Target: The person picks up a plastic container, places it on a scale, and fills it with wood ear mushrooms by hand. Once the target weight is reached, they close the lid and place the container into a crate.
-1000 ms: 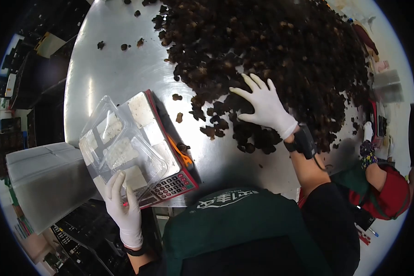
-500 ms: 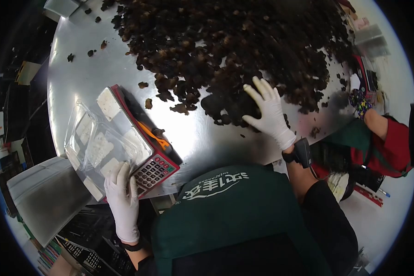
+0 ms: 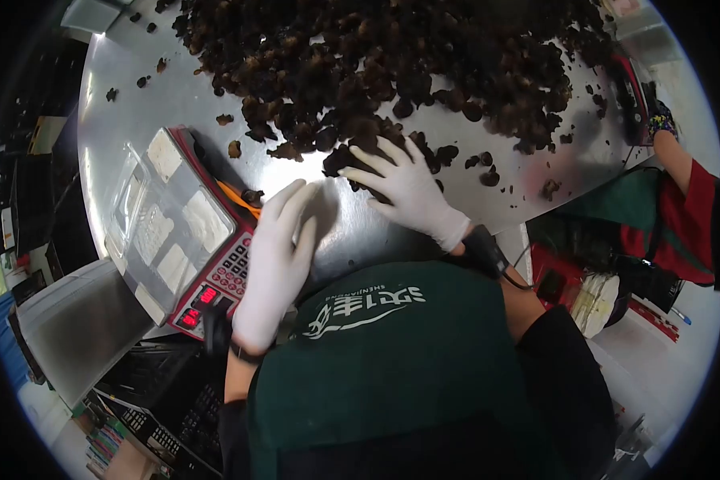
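Note:
A wide heap of dark brown, curled pieces (image 3: 336,80), resembling wood ear mushrooms, covers the far part of the metal table (image 3: 488,212). My right hand (image 3: 412,192), in a white glove, has its fingers spread at the near edge of the heap, their tips by some dark pieces. My left hand (image 3: 274,260), also gloved, stretches its fingers out over the table beside the scale's keypad and holds nothing. The red and silver scale (image 3: 204,292) carries a clear plastic container (image 3: 140,220); red digits glow on its display.
An orange-handled tool (image 3: 236,197) lies behind the scale. To the left stands a translucent bin (image 3: 80,328). A co-worker's red sleeve (image 3: 698,212) and patterned glove (image 3: 662,120) are at the right, near another red scale (image 3: 632,100). Loose bits dot the table.
My left hand has left the clear container on the scale and moved right over the table. My right hand has drawn left and nearer, with dark pieces near its fingers. The scale's display now shows.

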`<state>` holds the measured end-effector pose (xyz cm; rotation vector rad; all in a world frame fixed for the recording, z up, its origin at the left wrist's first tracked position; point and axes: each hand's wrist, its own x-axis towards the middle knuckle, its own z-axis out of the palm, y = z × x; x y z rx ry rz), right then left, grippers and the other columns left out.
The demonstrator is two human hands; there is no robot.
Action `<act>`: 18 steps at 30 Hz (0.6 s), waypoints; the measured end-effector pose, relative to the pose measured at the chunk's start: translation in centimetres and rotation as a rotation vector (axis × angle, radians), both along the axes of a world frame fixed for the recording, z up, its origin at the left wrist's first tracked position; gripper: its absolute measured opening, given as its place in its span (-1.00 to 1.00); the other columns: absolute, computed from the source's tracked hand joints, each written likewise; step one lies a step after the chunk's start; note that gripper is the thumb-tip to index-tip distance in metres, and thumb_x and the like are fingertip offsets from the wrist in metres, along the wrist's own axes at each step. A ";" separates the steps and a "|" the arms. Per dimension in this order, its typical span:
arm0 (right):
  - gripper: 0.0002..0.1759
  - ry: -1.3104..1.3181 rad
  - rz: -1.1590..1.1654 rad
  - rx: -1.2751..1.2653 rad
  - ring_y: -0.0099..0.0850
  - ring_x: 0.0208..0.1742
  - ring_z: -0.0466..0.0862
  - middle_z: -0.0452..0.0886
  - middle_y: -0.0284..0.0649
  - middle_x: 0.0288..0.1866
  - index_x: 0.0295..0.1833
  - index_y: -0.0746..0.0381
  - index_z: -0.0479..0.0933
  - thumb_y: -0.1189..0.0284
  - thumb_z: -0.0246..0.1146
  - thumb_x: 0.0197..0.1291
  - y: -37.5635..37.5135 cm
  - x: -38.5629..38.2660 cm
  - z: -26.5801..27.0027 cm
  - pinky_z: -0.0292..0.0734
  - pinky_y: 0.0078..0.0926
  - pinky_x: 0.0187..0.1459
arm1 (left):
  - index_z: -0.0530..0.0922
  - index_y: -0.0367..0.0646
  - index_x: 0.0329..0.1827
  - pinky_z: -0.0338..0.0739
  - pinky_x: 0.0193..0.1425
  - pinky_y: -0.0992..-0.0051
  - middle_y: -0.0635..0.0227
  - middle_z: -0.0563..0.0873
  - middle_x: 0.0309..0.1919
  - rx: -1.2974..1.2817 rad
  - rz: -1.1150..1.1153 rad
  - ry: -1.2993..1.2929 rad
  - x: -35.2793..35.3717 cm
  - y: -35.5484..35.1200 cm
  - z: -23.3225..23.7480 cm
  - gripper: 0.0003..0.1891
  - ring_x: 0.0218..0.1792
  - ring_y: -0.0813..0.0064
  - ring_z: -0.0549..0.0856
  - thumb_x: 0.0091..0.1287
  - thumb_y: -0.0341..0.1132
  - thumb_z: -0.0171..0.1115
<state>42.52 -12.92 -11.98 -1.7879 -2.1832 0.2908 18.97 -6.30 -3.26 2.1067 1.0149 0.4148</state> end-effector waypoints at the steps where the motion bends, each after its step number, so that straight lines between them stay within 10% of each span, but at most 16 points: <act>1: -0.32 -0.021 0.001 0.005 -0.10 0.59 0.23 0.38 -0.28 0.55 0.39 -0.26 0.52 0.25 0.41 0.08 -0.9 0.5 -0.3 0.05 0.22 0.53 | 0.45 -0.19 0.43 0.36 0.50 0.25 0.01 0.48 0.42 -0.014 -0.025 -0.014 1.0 0.5 -2.5 -0.42 0.42 0.03 0.48 0.29 -0.57 0.23; 6: -0.19 -0.020 -0.231 0.031 -0.16 0.58 0.24 0.33 -0.25 0.57 0.39 -0.21 0.52 0.32 0.50 -0.11 -5.1 2.8 0.7 0.09 0.27 0.50 | 0.37 -0.07 0.52 0.30 0.55 0.12 -0.14 0.30 0.51 0.181 -0.108 0.091 5.5 1.0 -7.9 -0.24 0.46 -0.16 0.38 0.16 -0.58 0.29; 10: -0.09 0.121 -0.406 0.081 -0.08 0.59 0.20 0.25 -0.09 0.60 0.47 -0.13 0.45 0.25 0.55 -0.12 -6.6 3.9 -0.8 0.17 0.05 0.51 | 0.55 -0.17 0.25 0.36 0.50 0.12 -0.03 0.48 0.36 0.221 -0.113 -0.016 5.6 0.4 -10.0 -0.46 0.41 -0.12 0.44 0.12 -0.57 0.33; 18: -0.04 0.284 -0.179 0.112 -0.07 0.58 0.23 0.23 -0.08 0.61 0.48 -0.09 0.43 0.18 0.56 -0.16 -4.0 0.1 -0.3 0.26 -0.02 0.46 | 0.64 -0.21 -0.01 0.60 0.17 0.20 0.07 0.62 0.22 0.121 0.012 -0.102 2.2 -4.1 -10.1 -0.70 0.08 0.01 0.68 0.17 -0.55 0.33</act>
